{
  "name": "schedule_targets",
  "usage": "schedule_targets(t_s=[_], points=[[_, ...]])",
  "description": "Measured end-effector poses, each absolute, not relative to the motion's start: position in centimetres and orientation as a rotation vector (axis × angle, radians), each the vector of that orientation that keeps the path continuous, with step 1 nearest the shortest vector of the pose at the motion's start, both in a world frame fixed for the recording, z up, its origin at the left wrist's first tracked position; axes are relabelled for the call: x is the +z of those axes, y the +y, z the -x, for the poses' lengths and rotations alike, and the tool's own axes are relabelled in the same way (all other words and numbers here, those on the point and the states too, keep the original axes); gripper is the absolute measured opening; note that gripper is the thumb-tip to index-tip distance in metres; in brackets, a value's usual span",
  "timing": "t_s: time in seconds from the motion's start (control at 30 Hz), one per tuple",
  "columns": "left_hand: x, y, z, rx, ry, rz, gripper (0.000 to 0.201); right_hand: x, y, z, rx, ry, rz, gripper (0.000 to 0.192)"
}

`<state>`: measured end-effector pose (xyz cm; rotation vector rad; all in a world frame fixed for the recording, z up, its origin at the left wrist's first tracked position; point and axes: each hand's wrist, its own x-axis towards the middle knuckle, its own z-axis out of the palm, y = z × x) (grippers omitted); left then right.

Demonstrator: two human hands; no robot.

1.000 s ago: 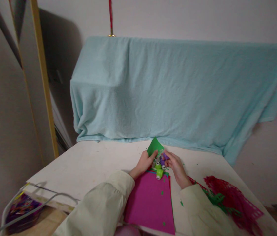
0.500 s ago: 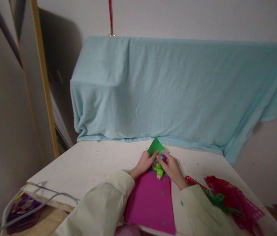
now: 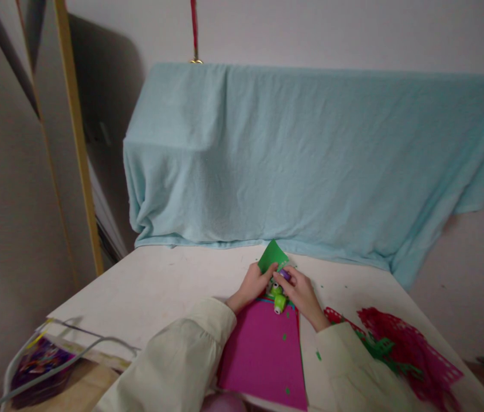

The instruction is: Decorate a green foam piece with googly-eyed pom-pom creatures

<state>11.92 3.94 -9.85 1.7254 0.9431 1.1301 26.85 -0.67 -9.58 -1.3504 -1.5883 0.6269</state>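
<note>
Head view: both hands meet at the far middle of the white table (image 3: pixel 160 292). The left hand (image 3: pixel 254 284) pinches a small green paper piece (image 3: pixel 272 255) by its near edge, fingers closed on it. The right hand (image 3: pixel 299 294) curls over a purple craft punch (image 3: pixel 284 275), fingers clasped around it, apparently pressing onto the paper, though it's too small to be sure. A green punch (image 3: pixel 279 300) lies just below, on the top edge of the magenta sheet (image 3: pixel 263 355). Tiny green bits dot that sheet and the table, so punching looks well underway. Perforated red and green scraps (image 3: pixel 400 349) lie at right. The green piece looks largely intact, so plenty remains.
</note>
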Motion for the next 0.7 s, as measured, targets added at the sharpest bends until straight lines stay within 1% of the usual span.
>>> schedule_targets(t_s=[0.2,0.4,0.7], points=[[-9.4,3.7,-11.9,1.119,0.961,-1.686,0.042,-9.5,-0.7,-26.8,0.635,-1.577,1.354,0.036],[-9.1,3.5,-12.0,1.199,0.926,-1.663,0.039,-9.1,-1.0,-26.6,0.635,-1.557,1.346,0.037],[-8.4,3.2,-11.6,1.203,1.05,-1.579,0.046,-8.8,-1.1,-26.4,0.604,-1.633,1.295,0.034]])
